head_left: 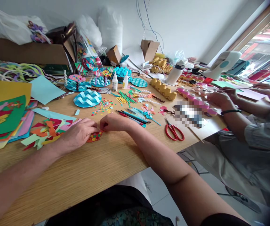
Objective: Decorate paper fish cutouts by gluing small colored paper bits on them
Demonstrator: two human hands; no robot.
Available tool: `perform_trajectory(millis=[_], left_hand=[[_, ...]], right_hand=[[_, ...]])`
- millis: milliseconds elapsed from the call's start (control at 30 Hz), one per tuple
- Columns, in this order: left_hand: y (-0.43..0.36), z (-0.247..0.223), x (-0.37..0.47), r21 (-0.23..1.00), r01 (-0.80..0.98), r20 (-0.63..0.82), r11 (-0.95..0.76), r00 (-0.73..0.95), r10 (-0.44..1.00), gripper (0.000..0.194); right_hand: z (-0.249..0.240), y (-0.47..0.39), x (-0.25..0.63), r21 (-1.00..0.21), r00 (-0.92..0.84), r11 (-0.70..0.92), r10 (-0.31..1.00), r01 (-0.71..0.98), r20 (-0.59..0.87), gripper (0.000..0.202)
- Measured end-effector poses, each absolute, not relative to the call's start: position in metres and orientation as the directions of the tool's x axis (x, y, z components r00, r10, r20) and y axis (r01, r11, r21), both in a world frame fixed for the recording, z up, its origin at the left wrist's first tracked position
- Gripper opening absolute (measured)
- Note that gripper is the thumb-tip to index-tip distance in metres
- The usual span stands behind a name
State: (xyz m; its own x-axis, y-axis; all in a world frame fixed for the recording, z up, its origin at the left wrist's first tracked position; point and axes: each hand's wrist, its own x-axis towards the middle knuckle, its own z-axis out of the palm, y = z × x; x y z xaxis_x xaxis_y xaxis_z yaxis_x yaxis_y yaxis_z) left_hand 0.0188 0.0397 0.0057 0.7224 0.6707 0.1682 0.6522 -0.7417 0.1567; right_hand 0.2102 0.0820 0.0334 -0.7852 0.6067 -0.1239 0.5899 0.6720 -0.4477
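A small red paper piece with colored dots [94, 137] lies on the wooden table, partly under my fingers. My left hand [80, 132] rests at its left side, fingers together on its upper edge. At its upper right corner my right hand [113, 122] has its fingers bent together; anything pinched between them is too small to tell. Just beyond are scattered colored paper dots [104, 106]. Paper scraps [46, 130] spread to the left of my left hand. Pencils [132, 116] lie beyond my right hand, and red-handled scissors [174, 131] are farther right.
Stacked colored paper [5, 110] fills the left side of the table [78, 175]. Blue wavy discs [87, 99], glue bottles [115, 82] and egg-carton strips [162, 89] stand farther back. At the right, another person's hands [219, 99] work near a pink strip [193, 99].
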Motion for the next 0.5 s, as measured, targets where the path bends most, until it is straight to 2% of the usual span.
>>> perform_trajectory(millis=[500], left_hand=[[0.0419, 0.0074, 0.0183, 0.202, 0.651, 0.211, -0.731, 0.7, 0.682, 0.043]], right_hand=[[0.0328, 0.082, 0.2117, -0.447, -0.791, 0.68, 0.601, 0.581, -0.114, 0.018]])
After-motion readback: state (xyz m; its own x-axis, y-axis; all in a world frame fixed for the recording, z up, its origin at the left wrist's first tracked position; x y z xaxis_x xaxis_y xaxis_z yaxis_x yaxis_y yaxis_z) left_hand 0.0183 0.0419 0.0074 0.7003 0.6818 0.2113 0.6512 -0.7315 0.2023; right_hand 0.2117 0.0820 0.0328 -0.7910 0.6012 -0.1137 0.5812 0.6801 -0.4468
